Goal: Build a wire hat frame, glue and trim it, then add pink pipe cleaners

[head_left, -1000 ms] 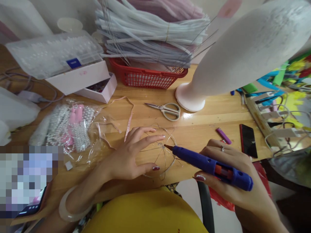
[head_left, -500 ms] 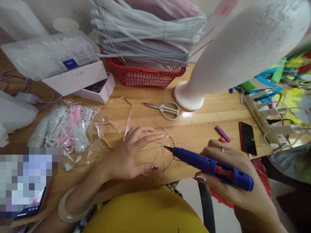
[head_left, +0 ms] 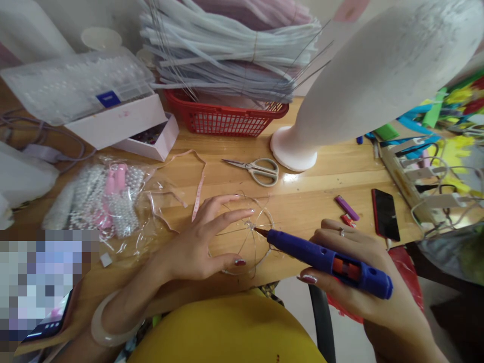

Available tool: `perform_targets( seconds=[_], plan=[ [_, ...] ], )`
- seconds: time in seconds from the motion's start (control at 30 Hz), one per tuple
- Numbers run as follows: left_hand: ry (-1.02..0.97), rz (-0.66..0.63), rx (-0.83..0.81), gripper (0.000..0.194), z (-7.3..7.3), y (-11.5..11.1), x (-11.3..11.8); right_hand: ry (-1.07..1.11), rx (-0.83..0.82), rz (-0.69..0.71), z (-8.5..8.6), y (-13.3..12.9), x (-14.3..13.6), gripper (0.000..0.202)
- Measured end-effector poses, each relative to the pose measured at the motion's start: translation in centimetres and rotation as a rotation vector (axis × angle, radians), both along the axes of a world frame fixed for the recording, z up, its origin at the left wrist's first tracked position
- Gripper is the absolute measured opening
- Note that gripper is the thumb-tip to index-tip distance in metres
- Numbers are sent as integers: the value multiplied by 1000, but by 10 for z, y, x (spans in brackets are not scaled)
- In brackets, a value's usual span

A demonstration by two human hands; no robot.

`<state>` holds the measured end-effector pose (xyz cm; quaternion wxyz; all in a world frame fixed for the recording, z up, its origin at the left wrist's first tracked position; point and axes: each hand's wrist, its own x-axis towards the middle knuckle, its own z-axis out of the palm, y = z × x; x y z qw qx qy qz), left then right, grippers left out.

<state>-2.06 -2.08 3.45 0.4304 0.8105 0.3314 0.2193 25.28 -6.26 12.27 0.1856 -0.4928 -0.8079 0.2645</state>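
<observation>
From the head cam: right hand (head_left: 372, 258) has a solid grip on a blue glue gun (head_left: 297, 247), its dark nozzle pointing at the middle of a thin wire frame (head_left: 251, 226). That frame's a roundish, spoked thing lying on the wooden table (head_left: 313, 194), right between the two hands. Left hand (head_left: 200, 242) is splayed at the frame's left side, thumb and fingers well apart, not gripping anything; can't tell if the fingertips actually touch wire. Scissors (head_left: 247, 166) lie beyond the frame, with a pink tape measure (head_left: 199, 187) to their left.
</observation>
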Motion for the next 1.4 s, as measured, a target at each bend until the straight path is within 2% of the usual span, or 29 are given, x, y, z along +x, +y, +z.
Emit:
perform_targets(
  seconds=[0.27,0.43,0.83,1.17,1.4],
  plan=[
    [3,2,3,69,0,-1,0,-16,1,-2,1,-2,0,30],
    [8,-7,5,69,1,-2,0,-25,-3,-33,0,-3,2,26],
    [28,-4,-1,70,1,-2,0,-10,19,-10,1,-4,-1,21],
    [43,-12,-6,71,6,0,0,10,43,-9,2,-1,-2,24],
    [23,-5,-3,72,1,-1,0,7,67,-35,3,-1,-2,25]
  ],
)
